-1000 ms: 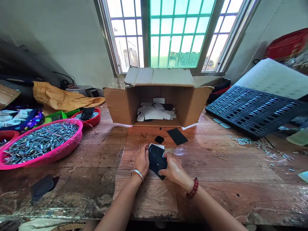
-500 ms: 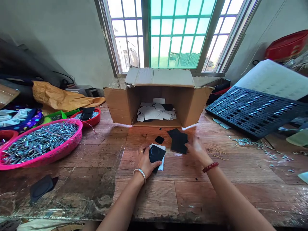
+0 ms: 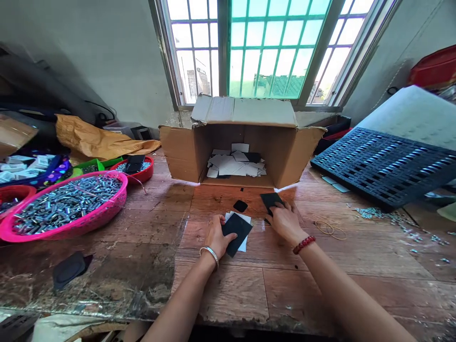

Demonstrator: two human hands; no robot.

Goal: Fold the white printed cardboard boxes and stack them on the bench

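My left hand (image 3: 219, 237) is closed on a small stack of black and white cards (image 3: 238, 232), its thumb lying across the top black one. To the right, my right hand (image 3: 284, 221) has its fingers on a black card (image 3: 270, 200) that lies on the table; its fingertips are partly hidden. Between and just behind my hands lies a small black rounded square (image 3: 240, 205). Behind them an opened cardboard box (image 3: 228, 108) faces me, with loose white cards (image 3: 231, 165) and a few black pieces inside.
On the left stand a pink basket (image 3: 117, 205) of metal parts and a red basket (image 3: 144, 175). A black slotted rack (image 3: 384, 166) leans at the right, near scattered small metal pieces (image 3: 377, 215). A rubber band (image 3: 329, 230) lies right of my right hand.
The top black card under my left hand now lies at a different angle. My right hand has moved onto the black card on the right. The view has shifted slightly.
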